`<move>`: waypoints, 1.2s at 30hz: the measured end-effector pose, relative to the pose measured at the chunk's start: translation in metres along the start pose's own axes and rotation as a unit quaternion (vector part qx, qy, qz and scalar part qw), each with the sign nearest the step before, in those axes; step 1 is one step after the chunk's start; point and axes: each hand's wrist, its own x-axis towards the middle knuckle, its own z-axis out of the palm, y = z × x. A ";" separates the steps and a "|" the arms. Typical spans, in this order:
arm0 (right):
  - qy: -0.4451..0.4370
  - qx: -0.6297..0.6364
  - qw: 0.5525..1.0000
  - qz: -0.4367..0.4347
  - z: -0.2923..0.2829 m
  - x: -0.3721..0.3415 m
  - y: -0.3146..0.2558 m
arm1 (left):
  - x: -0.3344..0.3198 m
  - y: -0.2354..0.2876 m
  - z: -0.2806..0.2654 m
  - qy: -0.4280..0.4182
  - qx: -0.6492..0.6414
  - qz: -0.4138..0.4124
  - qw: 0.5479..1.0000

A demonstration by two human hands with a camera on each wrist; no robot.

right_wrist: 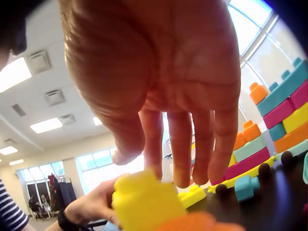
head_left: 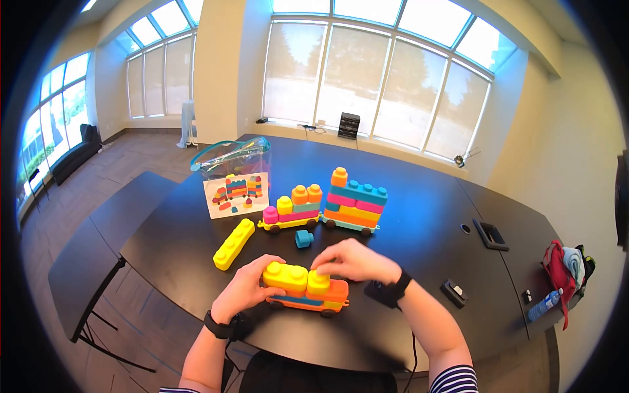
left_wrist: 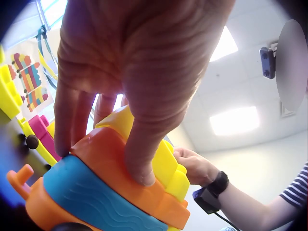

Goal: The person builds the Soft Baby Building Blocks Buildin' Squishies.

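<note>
My left hand (head_left: pixel 244 287) grips a toy block wagon (left_wrist: pixel 130 168) from its rear end, thumb on the near side and fingers on the far side. The wagon has an orange base on dark wheels, with blue and orange blocks stacked above. A longer yellow block (head_left: pixel 286 276) and a small yellow block (head_left: pixel 318 282) sit side by side on top. Over the small one hovers my right hand (head_left: pixel 357 261), fingertips right at its top. In the right wrist view those fingers (right_wrist: pixel 180 149) hang fairly straight, with the thumb apart from them.
Beyond the hands stand a low block wagon (head_left: pixel 291 217) and a taller one (head_left: pixel 354 208). A teal block (head_left: pixel 304 239) and a long yellow block (head_left: pixel 234 244) lie nearby. A picture card (head_left: pixel 237 196) leans on a clear bag (head_left: pixel 246 159). A black device (head_left: pixel 453 293) lies right.
</note>
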 end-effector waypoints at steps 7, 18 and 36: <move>0.102 -0.123 0.987 0.024 -0.013 0.072 0.097 | 0.002 0.003 -0.003 -0.009 0.017 -0.006 1.000; 0.079 -0.071 0.993 0.050 0.037 0.126 0.140 | 0.003 0.004 -0.007 -0.030 0.016 -0.016 0.999; 0.154 0.015 0.985 0.076 0.010 -0.076 -0.006 | -0.001 0.006 0.005 -0.001 0.034 -0.013 0.999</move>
